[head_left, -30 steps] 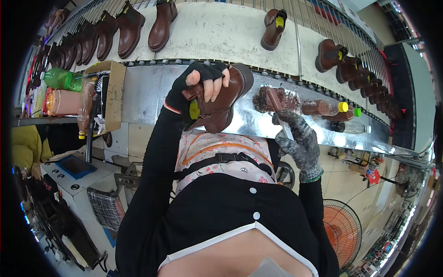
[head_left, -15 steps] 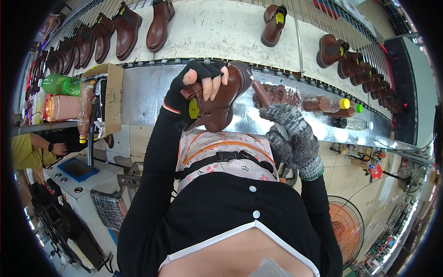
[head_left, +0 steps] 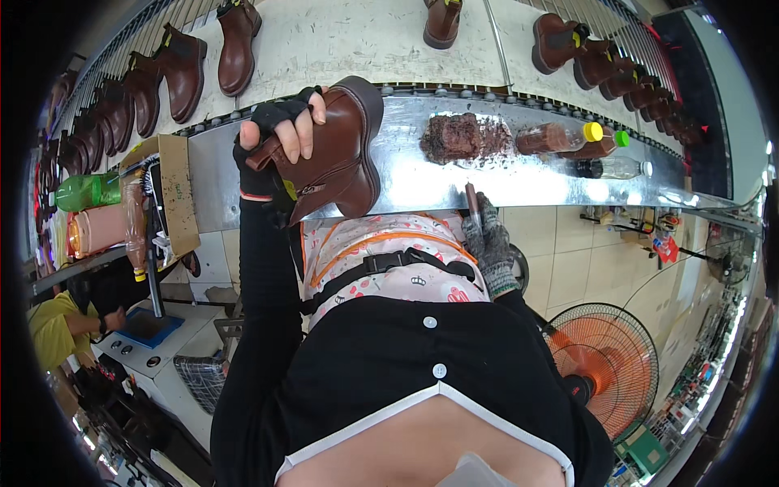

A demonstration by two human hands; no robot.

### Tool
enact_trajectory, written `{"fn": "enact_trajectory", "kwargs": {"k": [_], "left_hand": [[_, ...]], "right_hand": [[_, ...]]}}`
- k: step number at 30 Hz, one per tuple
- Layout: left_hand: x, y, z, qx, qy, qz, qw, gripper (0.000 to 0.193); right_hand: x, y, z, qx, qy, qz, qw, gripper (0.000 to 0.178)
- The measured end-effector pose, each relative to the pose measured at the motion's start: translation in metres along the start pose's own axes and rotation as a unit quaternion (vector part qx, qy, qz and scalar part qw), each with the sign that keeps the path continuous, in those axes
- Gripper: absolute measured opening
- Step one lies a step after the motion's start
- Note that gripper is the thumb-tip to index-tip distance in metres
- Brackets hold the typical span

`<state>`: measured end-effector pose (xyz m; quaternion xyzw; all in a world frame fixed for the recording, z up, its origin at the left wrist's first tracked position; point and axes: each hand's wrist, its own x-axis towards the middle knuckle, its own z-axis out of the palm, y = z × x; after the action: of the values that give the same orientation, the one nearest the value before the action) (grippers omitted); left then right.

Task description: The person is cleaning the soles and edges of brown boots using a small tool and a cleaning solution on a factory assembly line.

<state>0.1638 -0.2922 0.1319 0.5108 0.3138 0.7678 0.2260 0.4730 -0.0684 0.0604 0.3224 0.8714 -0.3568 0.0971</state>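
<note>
My left hand (head_left: pixel 286 134), in a black fingerless glove, is closed around a brown leather ankle boot (head_left: pixel 341 150). The boot is tilted over the near edge of the metal ledge (head_left: pixel 487 191), its sole facing right. Lower, in front of my apron, my right hand (head_left: pixel 492 252) wears a grey knitted glove and grips a slim brown stick-shaped tool (head_left: pixel 472 200) that points up toward the ledge. Part of that tool is hidden by the glove, and its exact kind cannot be made out. Boot and tool are apart.
A dark brown crumbly pad (head_left: pixel 454 138) lies on the ledge beside bottles with yellow (head_left: pixel 594 131) and green caps. Behind runs a conveyor (head_left: pixel 341 49) with several brown boots. On the left stands a cardboard box (head_left: pixel 174 195); at lower right, an orange fan (head_left: pixel 604 357).
My right hand has dropped away from the boot with the brown tool, down to the ledge's near edge. The boot has turned and moved left in view. The whole view has shifted.
</note>
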Motion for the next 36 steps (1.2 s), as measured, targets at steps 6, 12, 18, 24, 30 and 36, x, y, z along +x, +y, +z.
{"fn": "enact_trajectory", "kwargs": {"k": [6, 12, 18, 24, 30, 36], "left_hand": [[-0.013, -0.003, -0.008, -0.007, 0.003, -0.017, 1.000, 0.067], [-0.011, 0.003, -0.005, 0.014, 0.009, -0.021, 1.000, 0.066], [-0.006, 0.003, -0.003, 0.013, -0.002, -0.003, 1.000, 0.066], [0.003, 0.000, 0.001, 0.017, -0.051, -0.021, 0.998, 0.067], [0.009, -0.003, 0.006, 0.021, -0.067, -0.022, 0.997, 0.066], [0.013, -0.003, 0.013, 0.038, -0.047, -0.036, 0.997, 0.066]], "right_hand": [[0.011, -0.035, -0.009, -0.012, 0.081, -0.159, 0.984, 0.058], [0.029, -0.013, 0.016, 0.065, -0.034, -0.048, 0.996, 0.063], [0.022, -0.013, 0.014, 0.039, 0.040, -0.132, 0.990, 0.060], [0.005, -0.031, -0.003, 0.316, -0.013, -0.002, 0.949, 0.049], [-0.002, -0.086, -0.058, 0.548, -0.097, -0.084, 0.827, 0.029], [0.002, -0.141, -0.103, 0.049, -0.023, -0.352, 0.934, 0.041]]}}
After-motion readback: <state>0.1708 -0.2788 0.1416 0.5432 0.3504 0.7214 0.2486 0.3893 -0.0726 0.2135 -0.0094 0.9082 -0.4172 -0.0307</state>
